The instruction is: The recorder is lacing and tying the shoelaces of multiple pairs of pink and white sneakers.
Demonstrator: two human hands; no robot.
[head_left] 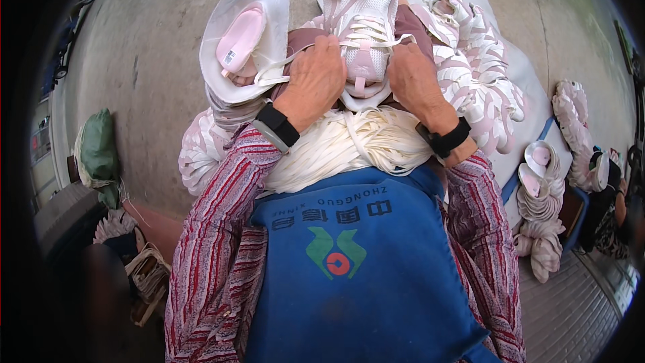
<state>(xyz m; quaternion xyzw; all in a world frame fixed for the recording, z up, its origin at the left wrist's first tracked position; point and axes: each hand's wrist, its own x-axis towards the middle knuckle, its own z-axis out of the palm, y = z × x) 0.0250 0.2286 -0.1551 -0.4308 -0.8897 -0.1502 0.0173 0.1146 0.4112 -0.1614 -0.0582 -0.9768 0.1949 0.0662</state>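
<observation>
I see both hands on white-and-pink shoe upper (363,23) in lap. Left hand (314,81) grips its left side, lace (279,70) trailing beside it. Right hand (413,77) presses right side. Bundle of white laces (349,144) lies across blue apron (356,255). Pile of uppers (477,81) at right.

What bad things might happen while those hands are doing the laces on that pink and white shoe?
The loose lace trailing past the left hand might snag or tangle. The shoe sits on the lap, gripped by the right hand too; a hard tug might tip it off. The bundle of white laces beneath is heaped loosely and may slide to the floor.
</observation>
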